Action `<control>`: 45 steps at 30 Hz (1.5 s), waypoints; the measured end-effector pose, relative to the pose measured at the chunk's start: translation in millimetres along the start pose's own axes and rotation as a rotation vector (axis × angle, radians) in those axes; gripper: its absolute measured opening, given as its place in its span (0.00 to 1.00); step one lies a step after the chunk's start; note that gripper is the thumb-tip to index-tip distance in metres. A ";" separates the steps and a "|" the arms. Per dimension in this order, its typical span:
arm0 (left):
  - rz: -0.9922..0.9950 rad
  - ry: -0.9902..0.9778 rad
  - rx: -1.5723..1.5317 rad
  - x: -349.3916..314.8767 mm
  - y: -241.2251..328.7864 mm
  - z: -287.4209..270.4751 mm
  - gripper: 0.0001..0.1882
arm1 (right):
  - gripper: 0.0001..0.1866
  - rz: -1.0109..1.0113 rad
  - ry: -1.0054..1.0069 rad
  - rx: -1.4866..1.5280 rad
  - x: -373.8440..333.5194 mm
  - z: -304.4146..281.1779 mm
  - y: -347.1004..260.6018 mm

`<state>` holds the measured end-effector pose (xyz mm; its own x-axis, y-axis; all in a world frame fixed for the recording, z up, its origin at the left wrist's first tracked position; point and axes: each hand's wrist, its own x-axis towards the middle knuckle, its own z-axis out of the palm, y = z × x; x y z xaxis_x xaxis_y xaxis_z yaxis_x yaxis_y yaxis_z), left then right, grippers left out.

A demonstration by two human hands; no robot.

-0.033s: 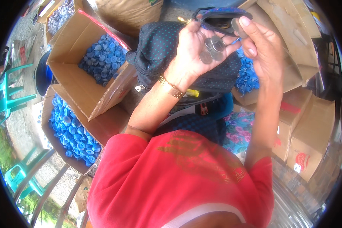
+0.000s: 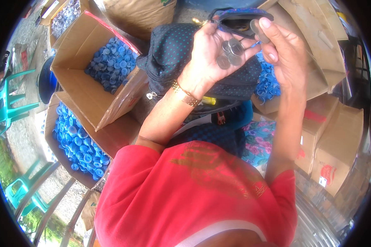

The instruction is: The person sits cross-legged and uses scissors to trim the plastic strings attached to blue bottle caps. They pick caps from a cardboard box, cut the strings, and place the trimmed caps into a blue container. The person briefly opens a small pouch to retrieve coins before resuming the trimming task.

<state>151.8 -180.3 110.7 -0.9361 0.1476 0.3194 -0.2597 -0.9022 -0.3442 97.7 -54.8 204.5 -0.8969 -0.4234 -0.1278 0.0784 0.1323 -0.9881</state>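
My left hand (image 2: 214, 53) is turned palm up, with several silver coins (image 2: 223, 61) lying on the palm and at the base of the fingers. An open dark purse with a blue patterned rim (image 2: 245, 15) sits just beyond its fingertips; whether those fingers hold the purse is hidden. My right hand (image 2: 284, 49) pinches coins (image 2: 261, 35) between thumb and fingers, close to the right of the left palm. Beneath both hands is a dark bag with teal dots (image 2: 173, 49). A gold-coloured bracelet (image 2: 185, 94) circles my left wrist.
Blue bottle caps fill a cardboard box (image 2: 70, 70) and a lower box (image 2: 55, 123) on the left. Another open carton (image 2: 317, 74) with blue pieces stands right, above closed cartons (image 2: 334, 144). A full sack (image 2: 138, 16) is at the far side. Green chairs (image 2: 12, 109) stand far left.
The coins pinched in my right hand have shifted slightly apart, so a second one shows more clearly. The left hand and its coins stay in place.
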 end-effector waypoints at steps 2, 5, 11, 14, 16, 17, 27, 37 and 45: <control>0.017 0.063 0.036 0.2 0.3 1.7 0.37 | 0.14 0.003 0.037 -0.025 -4.6 3.2 -0.8; 0.149 0.434 0.348 9.9 -11.0 21.5 0.37 | 0.14 -0.011 0.033 -0.025 -6.0 3.3 2.3; -0.021 0.094 0.180 2.8 -2.2 15.7 0.35 | 0.14 -0.130 -0.059 -0.139 -12.7 8.5 4.9; -0.093 -0.018 0.070 -1.8 5.0 4.6 0.35 | 0.15 -0.161 0.025 -0.304 -24.3 22.0 2.1; -0.112 -0.032 0.069 -1.3 8.0 1.8 0.33 | 0.10 -0.279 0.074 -0.480 -30.4 32.8 7.7; -0.112 0.007 0.063 -1.8 7.9 4.4 0.33 | 0.08 -0.401 0.091 -0.579 -30.1 36.6 15.4; -0.047 0.146 0.153 -0.4 2.9 12.0 0.31 | 0.05 -0.525 0.132 -0.507 -37.2 40.5 17.5; 0.058 0.201 0.278 6.9 -9.6 20.5 0.30 | 0.11 -0.257 0.183 -0.632 -22.8 -9.7 -18.0; 0.100 0.376 0.010 5.8 -11.6 14.4 0.31 | 0.08 -0.472 -0.057 -0.799 -16.6 2.8 -22.4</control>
<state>152.9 -174.8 129.3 -0.9789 0.1950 -0.0619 -0.1619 -0.9233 -0.3483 112.0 -53.2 228.5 -0.7351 -0.6311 0.2478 -0.6314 0.5040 -0.5893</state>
